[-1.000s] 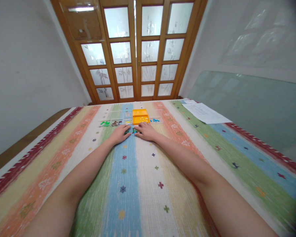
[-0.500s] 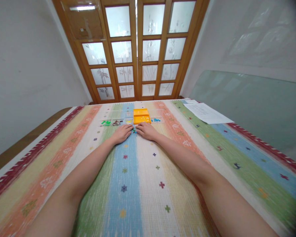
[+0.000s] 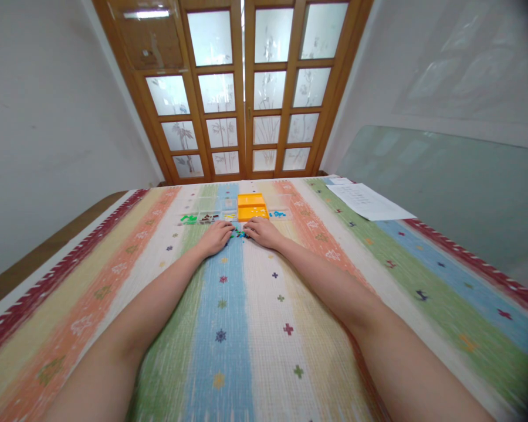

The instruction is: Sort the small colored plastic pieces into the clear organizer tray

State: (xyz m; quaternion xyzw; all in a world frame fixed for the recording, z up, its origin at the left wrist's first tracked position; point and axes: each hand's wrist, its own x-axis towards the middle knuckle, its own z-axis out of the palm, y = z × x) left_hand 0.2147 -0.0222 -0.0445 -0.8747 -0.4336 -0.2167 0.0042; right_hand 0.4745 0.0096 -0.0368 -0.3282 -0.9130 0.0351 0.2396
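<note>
My left hand [image 3: 217,238] rests on the striped cloth with fingers stretched toward the middle, at the left edge of a small heap of coloured plastic pieces [image 3: 240,234]. Green, blue and dark bits show in the heap, too small to name exactly. On the other side lies my right hand [image 3: 264,232], fingers loosely bent and spread, with its fingertips touching the heap's right edge. No piece is visibly gripped in either hand. Just behind my hands stands an open yellow case [image 3: 251,200] with small white pieces in its near half.
Clear compartment boxes flank the yellow case, holding green pieces [image 3: 189,218], brown pieces [image 3: 209,217], yellow pieces [image 3: 229,216] and blue pieces [image 3: 279,214]. Printed paper [image 3: 369,201] lies at the right. A tablecloth [image 3: 264,328] covers the table; wooden glazed doors [image 3: 246,94] stand behind.
My left hand has shifted slightly left, away from the right hand. More of the small heap between them is uncovered. My right hand has barely moved.
</note>
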